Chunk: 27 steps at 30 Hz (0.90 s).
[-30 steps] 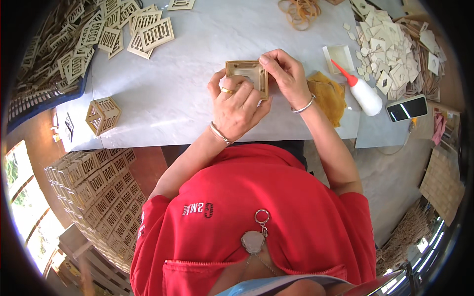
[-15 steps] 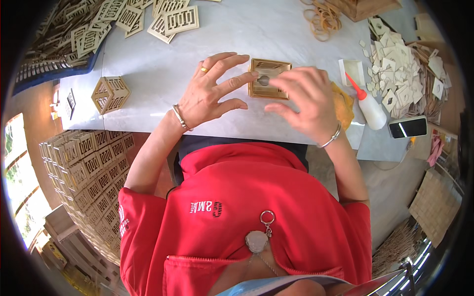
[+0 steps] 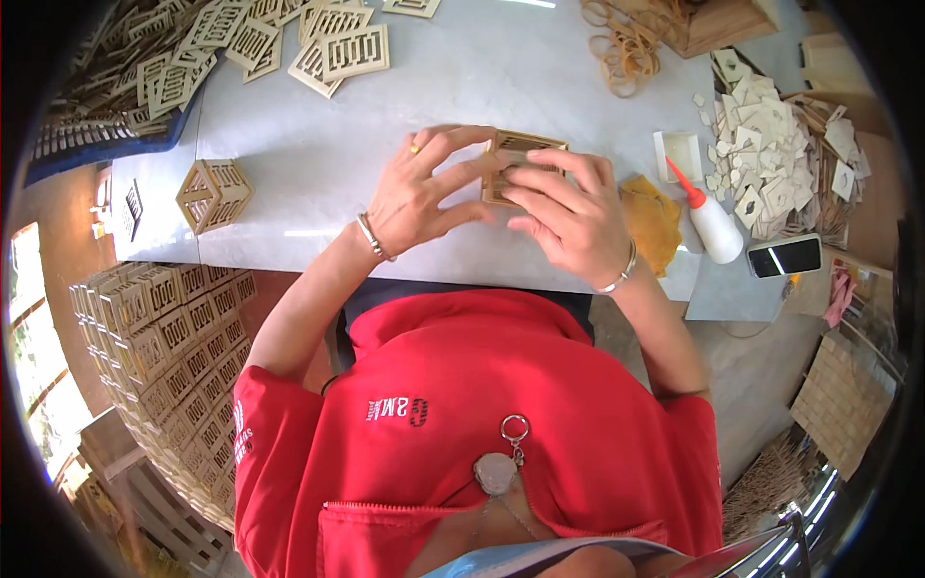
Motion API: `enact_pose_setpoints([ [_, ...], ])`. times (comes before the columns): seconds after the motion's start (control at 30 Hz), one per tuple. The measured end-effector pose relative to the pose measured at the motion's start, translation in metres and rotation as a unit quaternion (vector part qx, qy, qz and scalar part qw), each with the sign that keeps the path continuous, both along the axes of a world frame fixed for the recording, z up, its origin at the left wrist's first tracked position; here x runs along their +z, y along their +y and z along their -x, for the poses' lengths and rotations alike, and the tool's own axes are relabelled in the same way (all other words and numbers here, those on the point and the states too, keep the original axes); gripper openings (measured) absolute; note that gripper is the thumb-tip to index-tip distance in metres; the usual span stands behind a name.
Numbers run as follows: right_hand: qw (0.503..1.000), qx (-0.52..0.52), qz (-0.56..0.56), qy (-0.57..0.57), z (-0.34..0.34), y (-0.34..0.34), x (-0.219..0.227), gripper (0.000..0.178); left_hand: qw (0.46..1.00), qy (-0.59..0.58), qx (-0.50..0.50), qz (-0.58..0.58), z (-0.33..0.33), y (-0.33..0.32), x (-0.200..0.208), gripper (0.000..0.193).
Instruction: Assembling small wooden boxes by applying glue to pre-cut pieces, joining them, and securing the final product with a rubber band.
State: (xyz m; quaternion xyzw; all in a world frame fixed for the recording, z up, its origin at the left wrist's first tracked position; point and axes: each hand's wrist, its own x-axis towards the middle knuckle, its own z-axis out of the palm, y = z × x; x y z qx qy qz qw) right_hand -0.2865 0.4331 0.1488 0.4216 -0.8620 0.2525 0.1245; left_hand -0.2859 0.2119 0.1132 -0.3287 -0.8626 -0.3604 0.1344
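Observation:
A small wooden box with slotted lattice walls [image 3: 525, 141] lies on the grey table, its open side up. My left hand [image 3: 429, 188] is at the box's left side, fingers spread, the index and middle fingertips reaching over its rim. From the right, my right hand [image 3: 573, 207] leans over the box with fingers stretched into it and the thumb apart. Its fingertips meet those of the left hand inside, and whatever they touch there is hidden. Beside the right hand lies a yellow-orange cloth or sponge-like piece [image 3: 647, 226].
At left stands another lattice box [image 3: 214, 196]; slotted wooden panels [image 3: 355, 51] pile up behind it. Rubber bands [image 3: 621, 58] lie at the back. To the right are a white tray [image 3: 678, 154], a red-tipped glue bottle [image 3: 715, 229], a phone [image 3: 785, 256] and small pale wooden pieces [image 3: 766, 164].
My right hand has come down and left, its fingers now over and into the box. The left fingers have moved farther over the rim, and the view has shifted slightly.

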Motion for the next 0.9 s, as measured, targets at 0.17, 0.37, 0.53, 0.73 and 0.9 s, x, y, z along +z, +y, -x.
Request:
enact_pose_setpoints([
  [0.17,0.988,-0.104,0.075,-0.090,0.002,0.042,-0.010,0.085,0.981,-0.188,0.040,0.013,-0.003,-0.006,-0.014,0.097],
  [0.37,0.964,-0.085,0.046,-0.246,-0.002,0.030,-0.049,0.088,0.985,-0.167,-0.016,0.029,0.014,-0.009,-0.032,0.091],
  [0.53,0.970,-0.076,0.062,-0.223,0.005,0.034,-0.057,0.082,0.987,-0.157,-0.044,0.011,0.021,-0.008,-0.031,0.083],
  [0.73,0.966,-0.063,0.098,-0.230,0.003,0.027,-0.059,0.080,0.991,-0.128,-0.024,-0.013,0.020,-0.009,-0.040,0.074],
  [0.9,0.975,-0.057,0.078,-0.199,0.014,0.034,-0.061,0.078,0.995,-0.099,-0.022,-0.016,0.019,-0.006,-0.040,0.074],
])
